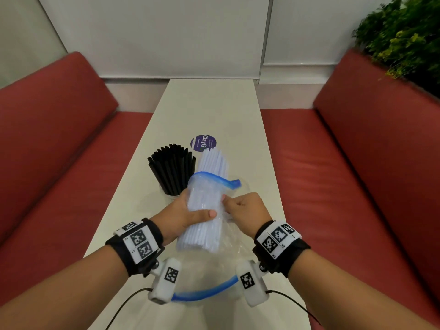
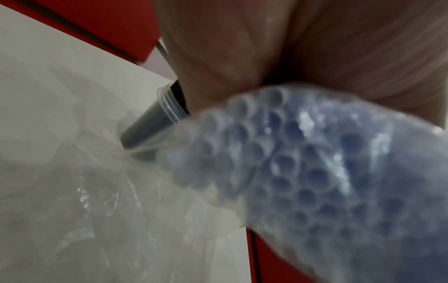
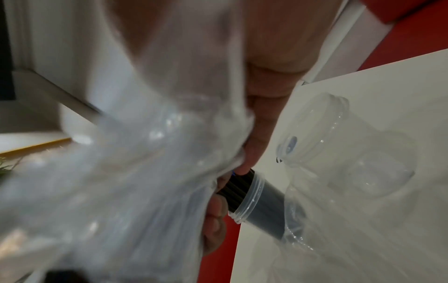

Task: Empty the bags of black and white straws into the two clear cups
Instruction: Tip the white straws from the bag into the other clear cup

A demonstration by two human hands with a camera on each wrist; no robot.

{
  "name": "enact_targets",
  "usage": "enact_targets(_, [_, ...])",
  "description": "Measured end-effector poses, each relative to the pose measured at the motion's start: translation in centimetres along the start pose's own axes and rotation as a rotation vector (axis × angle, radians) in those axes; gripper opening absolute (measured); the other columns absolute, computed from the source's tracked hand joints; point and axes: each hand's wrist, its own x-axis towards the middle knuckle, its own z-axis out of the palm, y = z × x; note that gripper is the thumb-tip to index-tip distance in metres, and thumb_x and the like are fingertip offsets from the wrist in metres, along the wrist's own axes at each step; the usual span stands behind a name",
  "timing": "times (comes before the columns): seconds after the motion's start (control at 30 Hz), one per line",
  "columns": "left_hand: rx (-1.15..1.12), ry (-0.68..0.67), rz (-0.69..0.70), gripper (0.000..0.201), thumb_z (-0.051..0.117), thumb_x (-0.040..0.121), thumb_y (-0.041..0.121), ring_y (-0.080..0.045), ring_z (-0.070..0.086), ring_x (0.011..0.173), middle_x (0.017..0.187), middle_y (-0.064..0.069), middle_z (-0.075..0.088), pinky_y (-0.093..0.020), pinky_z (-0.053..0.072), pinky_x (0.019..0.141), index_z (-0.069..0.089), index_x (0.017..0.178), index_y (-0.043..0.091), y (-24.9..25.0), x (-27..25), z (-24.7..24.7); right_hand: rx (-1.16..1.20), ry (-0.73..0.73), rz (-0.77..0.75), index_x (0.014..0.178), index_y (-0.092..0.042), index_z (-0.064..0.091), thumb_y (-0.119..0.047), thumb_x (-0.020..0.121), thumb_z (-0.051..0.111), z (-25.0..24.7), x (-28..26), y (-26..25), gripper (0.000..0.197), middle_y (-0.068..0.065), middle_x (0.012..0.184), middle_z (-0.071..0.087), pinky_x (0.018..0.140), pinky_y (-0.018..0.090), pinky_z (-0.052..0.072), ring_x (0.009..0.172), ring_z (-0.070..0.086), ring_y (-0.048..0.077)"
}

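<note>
My left hand (image 1: 195, 207) grips a clear zip bag (image 1: 206, 198) full of white straws (image 1: 213, 160). The bundle is tilted away from me, and the straw tips poke out past the bag's blue zip. My right hand (image 1: 225, 203) pinches the loose film on the bag's right side. Just left of the bag stands a clear cup (image 1: 169, 193) filled with black straws (image 1: 172, 167). In the right wrist view an empty clear cup (image 3: 339, 134) stands on the table beside the cup of black straws (image 3: 257, 203). The left wrist view shows the open straw ends (image 2: 290, 172) close up.
An empty zip bag (image 1: 207, 291) with a blue zip lies flat on the white table (image 1: 214, 110) between my wrists. A round purple sticker (image 1: 203, 143) sits beyond the cups. Red benches (image 1: 59, 163) flank the table on both sides, and a plant (image 1: 404, 36) stands at the far right.
</note>
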Motion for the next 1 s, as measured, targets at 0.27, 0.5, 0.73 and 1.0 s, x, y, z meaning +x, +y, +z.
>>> enact_targets(0.27, [0.053,-0.065,-0.265,0.053,0.070,0.082,0.036,-0.030,0.071,0.109,0.119,-0.016,0.072,-0.042,0.057,0.092,0.059,0.129,0.014,0.9,1.1,1.4,0.110,-0.143,0.075,0.104,-0.004,0.057,-0.012,0.091,0.059,-1.9,-0.1,1.3,0.015,-0.007,0.048,0.064,0.043,0.022,0.048,0.041,0.062,0.010])
enact_targets(0.5, [0.044,-0.123,-0.534,0.060,0.072,0.083,0.043,-0.029,0.072,0.096,0.115,-0.020,0.073,-0.041,0.055,0.090,0.062,0.128,0.005,2.6,2.5,2.0,0.169,-0.138,0.207,0.082,-0.012,0.061,-0.015,0.089,0.051,-2.5,1.1,1.5,0.013,0.004,0.064,0.056,0.052,0.027,0.039,0.056,0.050,0.022])
enact_targets(0.73, [-0.027,-0.130,-0.681,0.035,0.057,0.095,0.038,-0.022,0.071,0.059,0.073,-0.012,0.073,-0.029,0.058,0.058,0.067,0.106,0.007,3.9,4.1,2.5,0.151,-0.078,0.250,0.077,-0.012,0.057,-0.035,0.088,0.052,-3.0,2.7,-0.3,0.026,0.013,0.078,0.054,0.071,0.039,0.048,0.073,0.051,0.023])
enact_targets(1.0, [-0.062,-0.091,-0.751,0.031,0.054,0.094,0.032,-0.020,0.064,0.055,0.065,-0.011,0.066,-0.027,0.058,0.050,0.064,0.091,0.003,5.1,4.7,2.9,0.221,-0.159,0.426,0.112,-0.009,0.065,-0.030,0.091,0.059,-3.6,4.4,-1.0,0.030,0.015,0.115,0.070,0.092,0.043,0.056,0.098,0.067,0.030])
